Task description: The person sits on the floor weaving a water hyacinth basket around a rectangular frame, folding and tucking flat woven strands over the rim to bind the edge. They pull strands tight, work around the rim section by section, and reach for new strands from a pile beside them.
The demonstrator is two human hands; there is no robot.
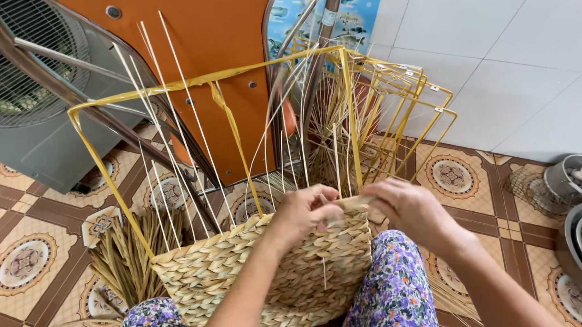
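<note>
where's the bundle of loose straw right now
In the head view it lies on the tiled floor at lower left, the straw bundle just left of the half-woven basket, under the yellow frame.

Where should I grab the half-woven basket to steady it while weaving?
Probably grip the woven wall at its finished top edge, coming from above on the left. The braid there is firm; the yellow frame and thin uprights above look springy. Both hands, left hand and right hand, work the right corner.

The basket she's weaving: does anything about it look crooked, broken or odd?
Nothing looks broken. The basket is only woven partway up its yellow frame, so thin white stakes stick up loose and splayed unevenly. Both hands work at the woven rim.
</note>
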